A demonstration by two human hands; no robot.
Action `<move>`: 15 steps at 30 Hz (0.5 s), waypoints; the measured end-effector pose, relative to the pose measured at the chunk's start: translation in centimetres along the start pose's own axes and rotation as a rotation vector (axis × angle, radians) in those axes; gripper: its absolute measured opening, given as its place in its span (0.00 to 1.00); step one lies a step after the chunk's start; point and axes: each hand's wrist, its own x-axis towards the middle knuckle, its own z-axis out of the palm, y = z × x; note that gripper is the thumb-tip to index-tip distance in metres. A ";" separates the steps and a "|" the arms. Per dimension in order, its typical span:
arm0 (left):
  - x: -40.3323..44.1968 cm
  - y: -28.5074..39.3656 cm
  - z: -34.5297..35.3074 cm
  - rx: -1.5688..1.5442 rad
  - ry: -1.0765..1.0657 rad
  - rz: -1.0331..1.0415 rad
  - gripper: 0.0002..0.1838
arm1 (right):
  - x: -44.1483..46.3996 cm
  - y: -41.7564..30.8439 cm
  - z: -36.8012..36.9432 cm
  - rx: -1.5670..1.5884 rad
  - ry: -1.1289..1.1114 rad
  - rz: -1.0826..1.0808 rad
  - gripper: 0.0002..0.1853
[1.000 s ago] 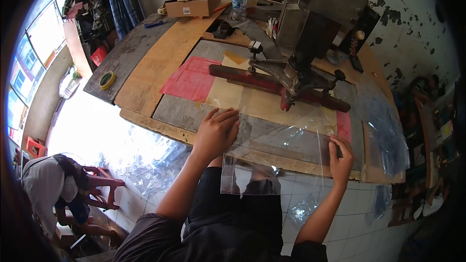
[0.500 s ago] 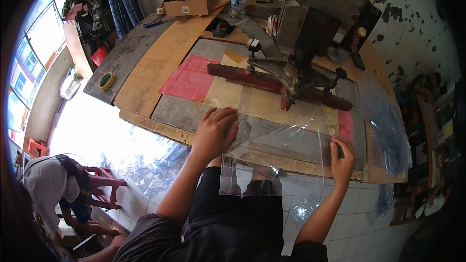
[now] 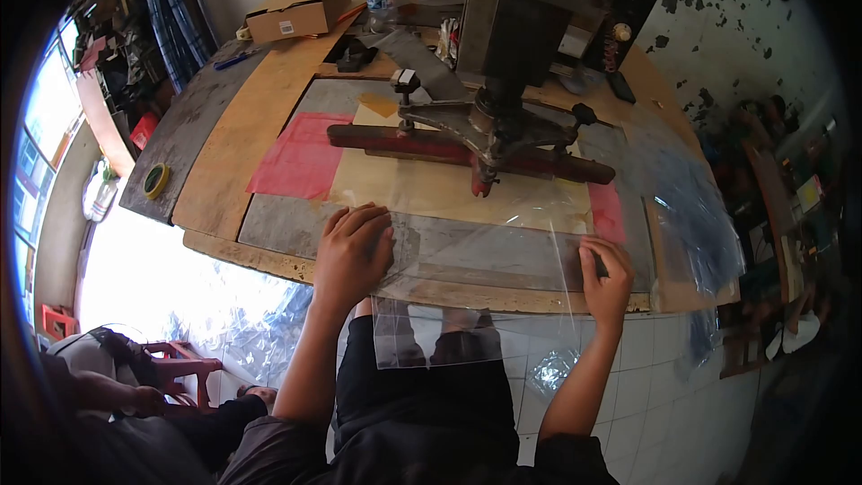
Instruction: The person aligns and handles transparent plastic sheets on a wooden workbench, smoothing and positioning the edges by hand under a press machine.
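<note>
The left hand [image 3: 355, 247] lies with bent fingers at the left edge of a clear plastic sheet [image 3: 476, 274], and the right hand [image 3: 608, 278], thumb and fingers close together, is by the sheet's right edge; whether either grips it, I cannot tell. Between them the sheet droops over the near edge of the desk [image 3: 215, 144]; keeping it smooth likely calls for even, gentle tension, fingertips well clear of the bar [image 3: 413, 143] beyond the hands.

Colourless plastic film [image 3: 437, 343], pink sheet [image 3: 301, 157]
</note>
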 end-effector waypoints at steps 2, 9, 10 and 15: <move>0.0 0.0 -0.1 0.009 0.001 -0.003 0.10 | -0.1 0.0 0.0 0.003 0.013 -0.001 0.06; -0.1 0.2 -0.1 0.012 0.013 -0.010 0.10 | -0.2 -0.2 -0.1 -0.005 0.058 -0.001 0.05; -0.1 0.2 -0.2 0.017 0.016 -0.013 0.09 | -0.2 -0.2 -0.1 -0.003 0.061 -0.001 0.05; 0.0 0.4 -0.3 0.022 0.021 -0.009 0.09 | -0.3 -0.1 -0.2 -0.027 0.067 -0.001 0.05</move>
